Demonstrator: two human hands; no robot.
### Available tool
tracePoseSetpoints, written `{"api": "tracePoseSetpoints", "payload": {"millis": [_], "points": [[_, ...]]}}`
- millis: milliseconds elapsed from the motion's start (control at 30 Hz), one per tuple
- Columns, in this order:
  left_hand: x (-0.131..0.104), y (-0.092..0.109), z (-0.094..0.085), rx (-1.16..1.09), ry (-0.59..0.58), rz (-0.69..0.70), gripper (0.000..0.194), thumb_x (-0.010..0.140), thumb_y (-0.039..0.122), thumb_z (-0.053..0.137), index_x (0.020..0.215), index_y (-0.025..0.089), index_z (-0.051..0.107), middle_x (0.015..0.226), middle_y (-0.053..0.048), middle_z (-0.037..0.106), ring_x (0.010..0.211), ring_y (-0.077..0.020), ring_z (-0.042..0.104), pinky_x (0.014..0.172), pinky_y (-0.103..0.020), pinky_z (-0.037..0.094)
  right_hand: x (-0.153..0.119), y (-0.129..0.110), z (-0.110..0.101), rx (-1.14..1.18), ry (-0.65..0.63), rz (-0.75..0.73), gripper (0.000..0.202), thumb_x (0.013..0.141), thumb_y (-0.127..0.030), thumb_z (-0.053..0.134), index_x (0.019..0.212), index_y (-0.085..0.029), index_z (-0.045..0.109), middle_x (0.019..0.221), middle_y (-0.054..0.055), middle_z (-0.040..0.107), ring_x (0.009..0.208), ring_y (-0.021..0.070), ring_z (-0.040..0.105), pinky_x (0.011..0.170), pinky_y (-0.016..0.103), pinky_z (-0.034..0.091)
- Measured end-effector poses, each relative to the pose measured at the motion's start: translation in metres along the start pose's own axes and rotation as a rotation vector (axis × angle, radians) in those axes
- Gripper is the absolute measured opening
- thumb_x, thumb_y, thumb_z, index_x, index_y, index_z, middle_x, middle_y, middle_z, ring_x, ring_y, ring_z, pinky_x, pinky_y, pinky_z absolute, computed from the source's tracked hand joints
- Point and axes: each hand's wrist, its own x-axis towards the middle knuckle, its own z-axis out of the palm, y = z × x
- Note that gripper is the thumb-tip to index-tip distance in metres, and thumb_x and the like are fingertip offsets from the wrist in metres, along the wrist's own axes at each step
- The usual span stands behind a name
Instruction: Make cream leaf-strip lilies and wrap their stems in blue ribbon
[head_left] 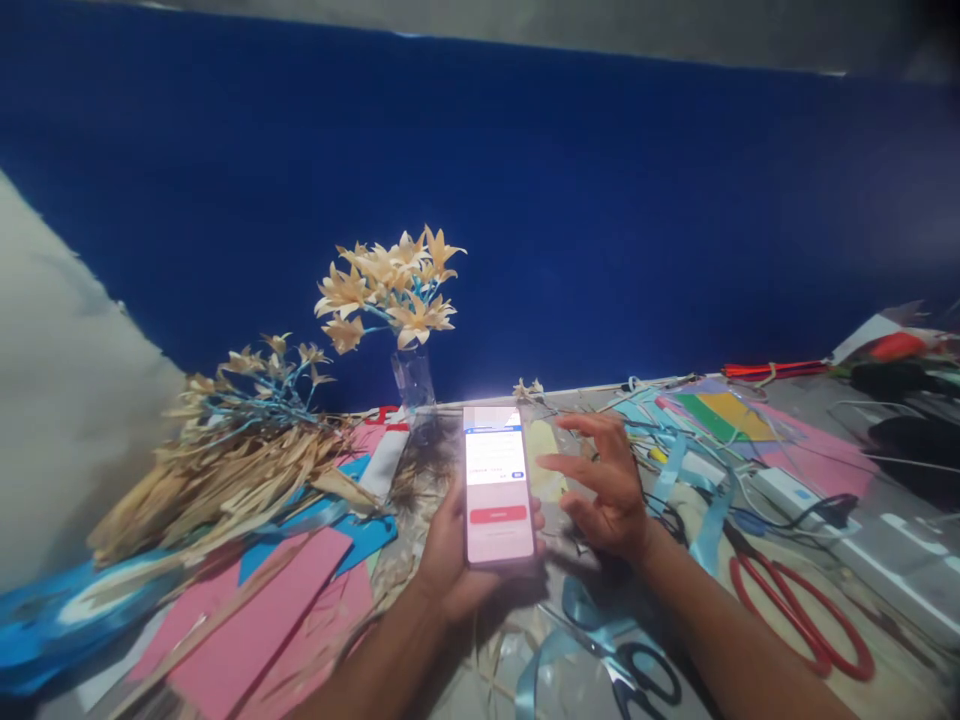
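Note:
My left hand [454, 560] is wrapped round a smartphone [499, 535], which stands upright with its lit screen facing me. White and pink areas and a red button show on the screen; the text is too small to read. To the right of the phone, my right hand [604, 490] hovers with fingers spread and bent, holding nothing and apart from the screen. Behind the phone, a clear vase [414, 375] holds pale handmade-looking flowers [405, 285] on blue stems.
Dried husks [217, 480] and more flowers [274, 375] lie left, above pink paper [262, 610]. Red-handled scissors [799, 610], black-handled scissors [645, 670], blue ribbon [712, 520] and a white power strip [802, 500] with cables lie right. A blue wall [600, 220] stands behind.

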Motion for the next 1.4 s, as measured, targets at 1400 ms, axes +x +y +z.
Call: {"api": "tracePoseSetpoints", "payload": {"millis": [1400], "points": [[0.000, 0.001, -0.003, -0.055, 0.041, -0.062, 0.056, 0.091, 0.059, 0.048, 0.109, 0.009, 0.066, 0.091, -0.019, 0.069, 0.074, -0.0276, 0.067, 0.071, -0.042, 0.052, 0.003, 0.069, -0.010, 0.866, 0.659, 1.202, 0.030, 0.067, -0.047, 0.081, 0.077, -0.020, 0.073, 0.081, 0.002, 0.070, 0.070, 0.0135, 0.060, 0.053, 0.021, 0.044]]}}
